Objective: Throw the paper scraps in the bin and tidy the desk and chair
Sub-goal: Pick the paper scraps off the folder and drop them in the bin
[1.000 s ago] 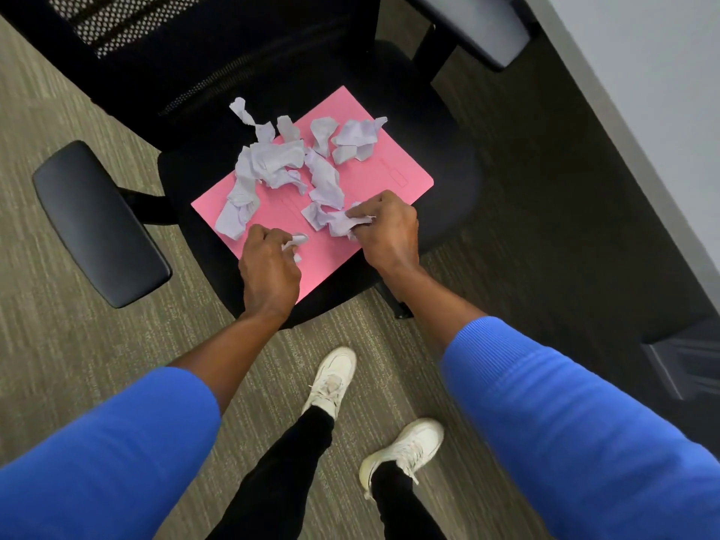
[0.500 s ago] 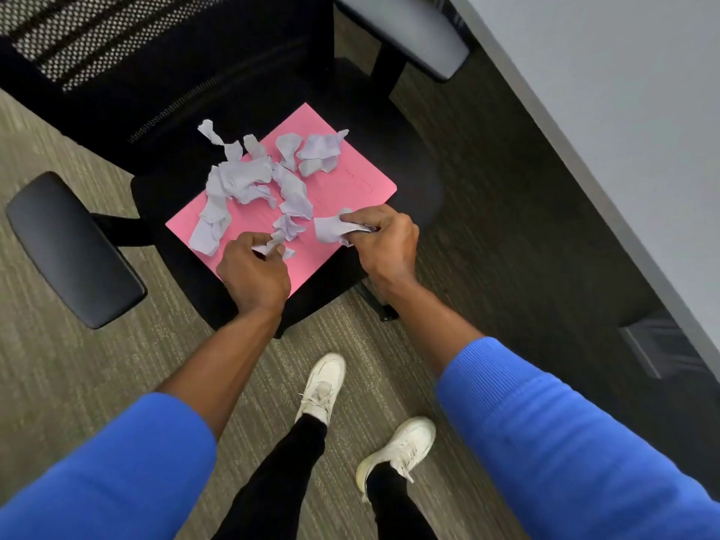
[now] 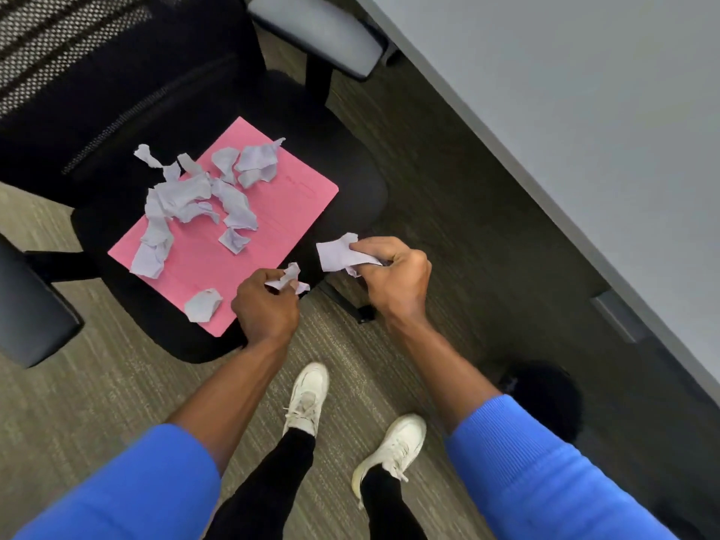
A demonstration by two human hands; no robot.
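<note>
A pink folder [image 3: 272, 228] lies on the seat of a black office chair [image 3: 350, 177]. Several crumpled pale lilac paper scraps [image 3: 195, 204] are strewn over the folder, and one loose scrap [image 3: 202, 304] sits near its front corner. My left hand [image 3: 265, 309] is closed around a small scrap [image 3: 286, 280] just off the folder's front edge. To its right, over the seat's front edge, my right hand [image 3: 393, 274] pinches a larger scrap [image 3: 337, 253]. No bin is in view.
A grey desk top [image 3: 565, 111] runs along the right side, close to the chair. The chair's armrests are on the left [image 3: 27, 305] and at the top [image 3: 319, 29]. My feet in white shoes [image 3: 307, 399] stand on the carpet [image 3: 97, 383]. A dark round object [image 3: 545, 399] sits on the floor below the desk.
Both hands have lifted off the folder and drawn back toward me and to the right, each holding a paper scrap. One scrap now lies alone at the folder's front corner.
</note>
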